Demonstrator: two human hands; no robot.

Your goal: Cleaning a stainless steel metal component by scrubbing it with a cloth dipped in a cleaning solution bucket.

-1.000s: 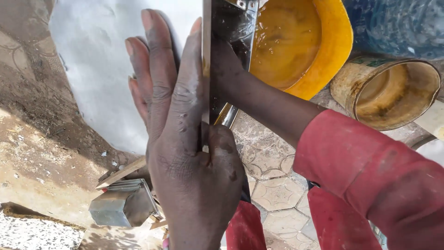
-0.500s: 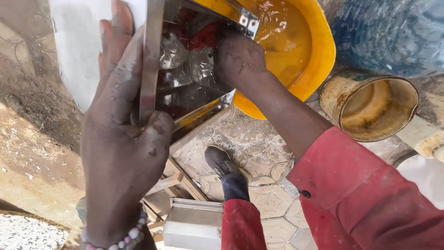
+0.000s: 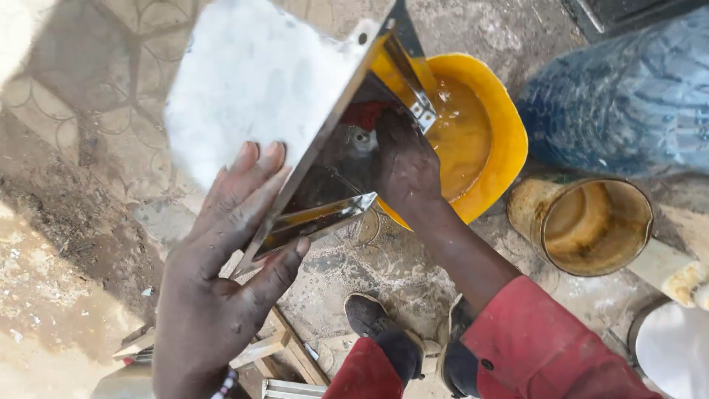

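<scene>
Your left hand now grips the tilted metal box by its edge; your right hand, fingers' grip unclear, has stayed inside, over the yellow basin.

The metal box sits at the centre, tilted, its open side facing three o'clock. The left hand grips its lower edge at seven o'clock; the right hand reaches inside it from four o'clock. The bowl lies on the floor behind the box at two o'clock. The tin stands at four o'clock of the bowl, the drum just beyond at one o'clock. A shoe rests at six o'clock.
</scene>
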